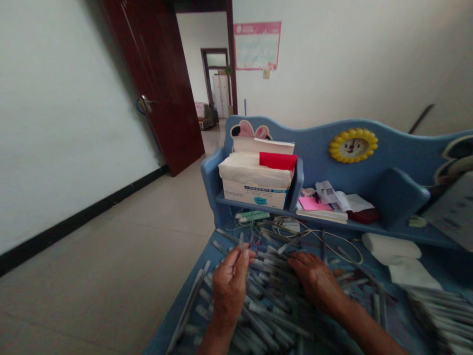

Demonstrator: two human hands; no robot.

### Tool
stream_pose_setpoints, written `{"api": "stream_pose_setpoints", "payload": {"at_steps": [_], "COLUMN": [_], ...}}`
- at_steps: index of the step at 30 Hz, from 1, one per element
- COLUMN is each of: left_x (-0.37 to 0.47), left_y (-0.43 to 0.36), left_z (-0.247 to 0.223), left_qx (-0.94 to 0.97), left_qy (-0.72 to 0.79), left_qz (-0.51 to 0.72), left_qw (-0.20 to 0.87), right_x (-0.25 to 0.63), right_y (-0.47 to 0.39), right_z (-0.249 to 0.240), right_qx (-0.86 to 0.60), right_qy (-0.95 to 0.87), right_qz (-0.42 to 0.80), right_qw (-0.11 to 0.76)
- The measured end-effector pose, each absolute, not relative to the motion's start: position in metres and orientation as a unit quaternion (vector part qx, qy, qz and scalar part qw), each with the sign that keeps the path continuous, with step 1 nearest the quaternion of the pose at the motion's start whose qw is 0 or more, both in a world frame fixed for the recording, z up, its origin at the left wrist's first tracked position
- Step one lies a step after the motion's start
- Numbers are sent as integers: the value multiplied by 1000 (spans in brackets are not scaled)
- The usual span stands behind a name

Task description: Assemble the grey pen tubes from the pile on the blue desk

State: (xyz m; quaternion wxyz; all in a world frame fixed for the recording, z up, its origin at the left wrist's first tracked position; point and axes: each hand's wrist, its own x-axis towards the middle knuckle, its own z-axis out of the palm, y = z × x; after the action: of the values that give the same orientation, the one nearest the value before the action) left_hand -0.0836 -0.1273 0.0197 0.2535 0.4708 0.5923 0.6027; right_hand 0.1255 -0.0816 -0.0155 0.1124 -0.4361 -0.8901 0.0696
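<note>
My left hand is closed, thumb against fingers, around a pen. Only a pale, see-through end of it sticks up above the fingertips; the rest is hidden in the hand. My right hand reaches over the loose pens, its fingers stretched out to the left and touching them. Motion smears that hand a little, and I see nothing held in it. Many pens with clear caps lie in a jumbled heap on the blue desk, under and between both hands.
At the right lies a stack of pens, near a white paper roll. A pale cable coils behind the heap. The raised shelf holds a white box, papers and a yellow flower clock. Floor shows left of the desk.
</note>
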Motion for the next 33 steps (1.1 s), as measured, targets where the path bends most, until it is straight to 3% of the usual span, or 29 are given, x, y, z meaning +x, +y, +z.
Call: {"api": "stream_pose_setpoints", "payload": {"at_steps": [7, 14, 33], "left_x": [-83, -83, -83], "left_y": [-126, -124, -125], "left_z": [21, 21, 31], "left_qx": [477, 486, 497], "left_qy": [601, 611, 625], "left_qz": [590, 575, 557], "left_qw": [252, 246, 227], "right_x": [114, 92, 80], "right_y": [-60, -38, -87], "right_z": [-9, -6, -3], "right_qx": [-463, -523, -498], "right_qy": [-870, -844, -861], "right_qz": [44, 25, 6], "right_qw": [165, 113, 103]}}
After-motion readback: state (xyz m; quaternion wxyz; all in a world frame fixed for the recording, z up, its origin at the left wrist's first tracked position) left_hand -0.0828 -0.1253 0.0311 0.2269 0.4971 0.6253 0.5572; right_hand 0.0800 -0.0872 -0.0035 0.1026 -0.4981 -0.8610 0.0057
